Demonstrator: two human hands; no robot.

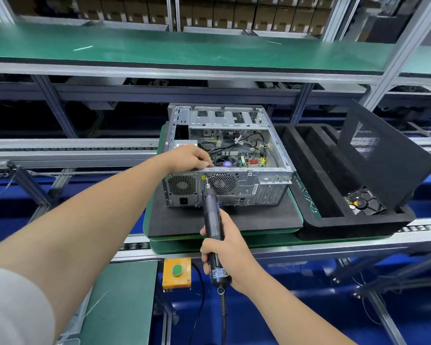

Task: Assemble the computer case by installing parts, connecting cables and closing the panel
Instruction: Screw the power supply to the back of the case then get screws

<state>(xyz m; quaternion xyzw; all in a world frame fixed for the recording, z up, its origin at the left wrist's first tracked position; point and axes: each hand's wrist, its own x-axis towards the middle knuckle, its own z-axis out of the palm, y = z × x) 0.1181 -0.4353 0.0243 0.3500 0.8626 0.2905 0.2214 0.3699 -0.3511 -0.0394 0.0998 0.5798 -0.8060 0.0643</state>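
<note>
Left hand grips top rear edge of open computer case. Right hand grips electric screwdriver, bit on rear panel just below left hand.

The computer case lies on a mat. A tray sits just right of it, with a panel leaning inside and a small part at its near corner. The left hand grips the case's near edge. The right hand holds a screwdriver against its near wall.
</note>
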